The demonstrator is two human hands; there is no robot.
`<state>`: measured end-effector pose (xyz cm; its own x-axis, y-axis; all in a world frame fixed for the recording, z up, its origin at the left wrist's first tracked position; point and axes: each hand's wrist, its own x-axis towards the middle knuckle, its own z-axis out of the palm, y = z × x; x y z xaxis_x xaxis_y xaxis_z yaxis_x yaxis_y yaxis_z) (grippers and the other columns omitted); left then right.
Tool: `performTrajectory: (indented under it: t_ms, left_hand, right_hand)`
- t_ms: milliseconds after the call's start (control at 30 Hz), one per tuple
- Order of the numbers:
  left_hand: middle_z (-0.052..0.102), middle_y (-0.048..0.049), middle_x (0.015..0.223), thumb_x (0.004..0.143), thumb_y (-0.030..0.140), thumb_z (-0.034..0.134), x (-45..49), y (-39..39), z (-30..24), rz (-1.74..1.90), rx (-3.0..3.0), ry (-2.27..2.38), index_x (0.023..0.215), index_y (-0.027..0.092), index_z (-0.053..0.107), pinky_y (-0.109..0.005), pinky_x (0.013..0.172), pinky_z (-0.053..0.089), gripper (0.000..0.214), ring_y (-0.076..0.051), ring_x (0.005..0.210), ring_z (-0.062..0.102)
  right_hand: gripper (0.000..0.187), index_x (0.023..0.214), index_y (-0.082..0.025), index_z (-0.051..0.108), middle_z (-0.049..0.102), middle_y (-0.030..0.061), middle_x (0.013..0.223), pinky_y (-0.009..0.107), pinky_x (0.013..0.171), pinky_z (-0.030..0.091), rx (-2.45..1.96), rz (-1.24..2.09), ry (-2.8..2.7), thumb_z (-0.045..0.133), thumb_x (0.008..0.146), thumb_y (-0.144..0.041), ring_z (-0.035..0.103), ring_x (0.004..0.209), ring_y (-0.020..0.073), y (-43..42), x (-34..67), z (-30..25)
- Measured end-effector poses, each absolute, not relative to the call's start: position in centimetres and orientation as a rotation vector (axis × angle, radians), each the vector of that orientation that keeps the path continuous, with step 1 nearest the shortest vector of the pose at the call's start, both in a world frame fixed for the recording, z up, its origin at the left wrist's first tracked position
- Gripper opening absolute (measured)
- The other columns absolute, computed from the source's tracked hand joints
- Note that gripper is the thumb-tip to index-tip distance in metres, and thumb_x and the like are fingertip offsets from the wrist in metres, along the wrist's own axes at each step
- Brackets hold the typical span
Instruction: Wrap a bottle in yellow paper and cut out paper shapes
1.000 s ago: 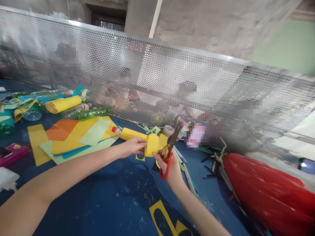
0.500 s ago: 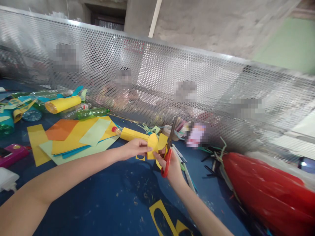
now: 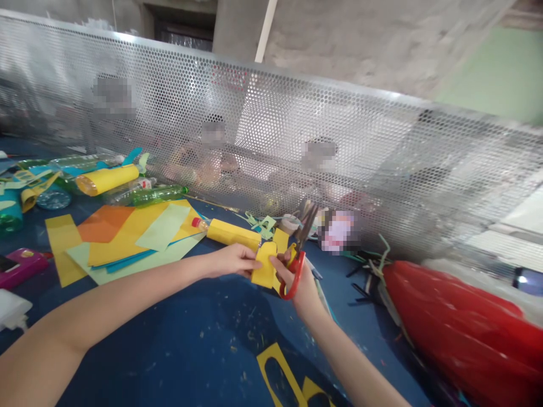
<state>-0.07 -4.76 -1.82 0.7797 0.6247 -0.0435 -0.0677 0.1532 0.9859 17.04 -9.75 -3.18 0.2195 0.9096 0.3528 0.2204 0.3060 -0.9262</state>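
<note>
My left hand (image 3: 232,260) pinches a small yellow paper piece (image 3: 264,267) above the blue table (image 3: 190,339). My right hand (image 3: 297,282) grips red-handled scissors (image 3: 297,261), its fingers through the loops, the blades slightly apart and pointing up and away beside the paper's right edge. Just behind the paper lies a bottle wrapped in yellow paper (image 3: 229,233) with a red cap.
Yellow, orange and pale green paper sheets (image 3: 127,234) lie at the left, with green bottles (image 3: 153,195) and another yellow-wrapped bottle (image 3: 108,180) behind. A large red object (image 3: 458,328) fills the right. Yellow offcuts (image 3: 282,379) lie near me. A perforated metal screen (image 3: 271,135) has people behind it.
The yellow piece has turned and dropped a little in my left hand. The scissors have shifted slightly right and their blades have parted a bit.
</note>
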Motion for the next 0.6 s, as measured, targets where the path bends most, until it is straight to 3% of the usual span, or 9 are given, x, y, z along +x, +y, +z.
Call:
performTrajectory:
  t_ms: [300,600]
  left_hand:
    - [0.070,-0.0086,0.095,0.068,0.036,0.075,-0.2,-5.2,-1.4,0.430,1.366,0.514,0.095,0.015,0.070,-0.030,0.081,0.051,0.035,-0.017,0.084,0.066]
    - [0.073,-0.0098,0.086,0.066,0.035,0.077,0.1,-5.3,-2.5,0.383,1.348,0.527,0.090,0.013,0.072,-0.032,0.083,0.052,0.033,-0.019,0.081,0.069]
  right_hand:
    - [0.045,0.073,-0.023,0.040,0.049,-0.0042,0.071,0.028,0.058,0.041,-1.198,0.609,-1.300,0.074,0.059,-0.050,0.046,0.057,0.0116,-9.7,17.1,-3.0]
    - [0.041,0.075,-0.023,0.041,0.050,-0.0039,0.074,0.029,0.059,0.043,-1.206,0.539,-1.285,0.074,0.062,-0.045,0.047,0.058,0.0120,-10.0,17.2,-2.8]
